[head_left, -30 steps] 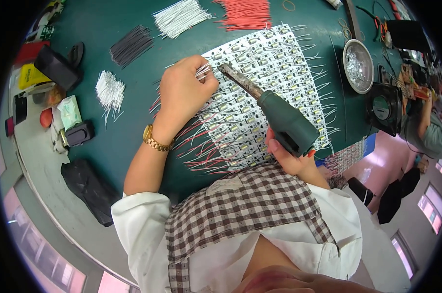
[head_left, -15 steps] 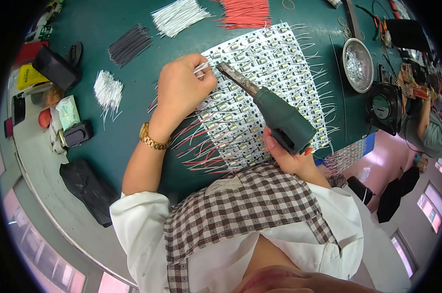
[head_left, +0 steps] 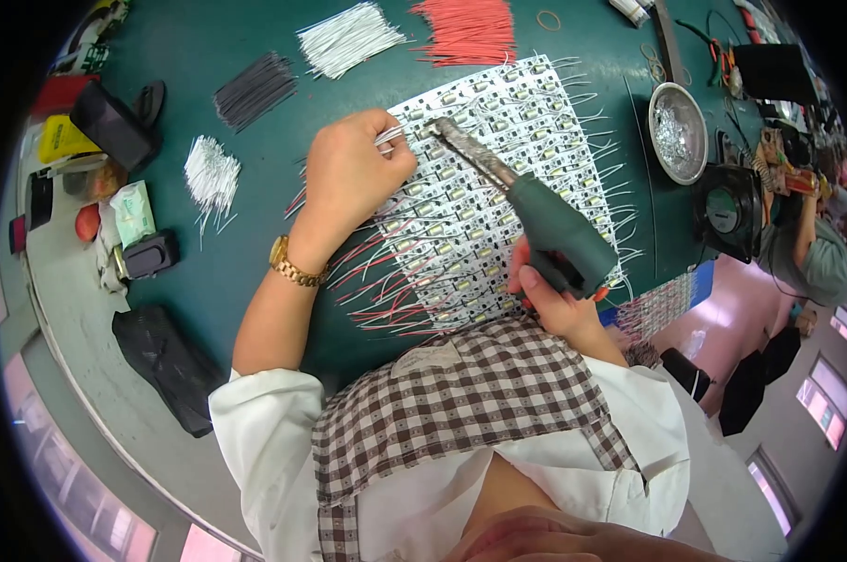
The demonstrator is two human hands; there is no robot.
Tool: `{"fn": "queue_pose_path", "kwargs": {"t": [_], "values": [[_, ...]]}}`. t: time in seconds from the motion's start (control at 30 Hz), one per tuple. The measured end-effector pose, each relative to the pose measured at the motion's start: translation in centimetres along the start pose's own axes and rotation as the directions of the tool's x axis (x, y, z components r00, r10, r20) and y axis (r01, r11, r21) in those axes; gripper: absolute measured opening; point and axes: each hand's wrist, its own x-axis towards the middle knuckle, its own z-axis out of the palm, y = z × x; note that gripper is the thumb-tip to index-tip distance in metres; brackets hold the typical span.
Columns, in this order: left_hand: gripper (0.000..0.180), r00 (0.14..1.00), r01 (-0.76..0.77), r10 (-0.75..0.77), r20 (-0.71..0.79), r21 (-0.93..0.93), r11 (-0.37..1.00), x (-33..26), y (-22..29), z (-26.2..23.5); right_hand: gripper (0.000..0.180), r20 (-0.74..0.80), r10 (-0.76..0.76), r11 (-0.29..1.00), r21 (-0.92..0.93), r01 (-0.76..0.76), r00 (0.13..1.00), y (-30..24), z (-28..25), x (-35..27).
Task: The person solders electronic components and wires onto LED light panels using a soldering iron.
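Observation:
A panel of small white circuit boards (head_left: 498, 187) lies on the green table, with red, black and white wires sticking out along its sides. At its upper left edge, my left hand (head_left: 356, 169) pinches a few white wires (head_left: 389, 137), their ends toward the boards. My right hand (head_left: 554, 298) is wrapped round the handle of a dark green soldering gun (head_left: 566, 229). The gun's long, burnt-looking metal tip (head_left: 475, 155) points up and left over the panel, just right of my left fingers. Whether the tip touches a board, I cannot tell.
Beyond the panel lie bundles of black wires (head_left: 255, 91), white wires (head_left: 350, 39) and red wires (head_left: 465, 30). A loose heap of short white wires (head_left: 212, 175) is at left. To the right stand a metal bowl (head_left: 677, 134) and a black fan (head_left: 729, 211). Another person (head_left: 807, 248) sits far right.
The soldering gun has shifted a little right, and its tip has moved away from my left fingers. My left hand keeps its pinch on the white wires; the whole view has shifted slightly.

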Motion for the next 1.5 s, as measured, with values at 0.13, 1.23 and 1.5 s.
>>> {"fn": "queue_pose_path", "kwargs": {"t": [0.13, 1.23, 1.5], "values": [[0.014, 1.0, -0.015, 0.015, -0.013, 0.01, 1.0, 0.0, 0.0, 0.0, 0.028, -0.098, 0.07, 0.961, 0.275, -0.041, 0.993, -1.3, -0.2, 0.1], [0.011, 0.995, -0.084, 0.081, -0.051, -0.065, 0.994, -2.1, 0.6, 1.3, 0.039, 0.0, 0.123, 0.973, 0.198, -0.121, 0.992, -0.4, -0.3, -2.4], [0.012, 0.998, 0.06, -0.057, 0.033, -0.091, 0.994, -1.6, 0.9, 0.8, 0.012, -0.079, 0.159, 0.987, 0.019, -0.158, 0.984, -1.0, 0.1, -1.5]]}}
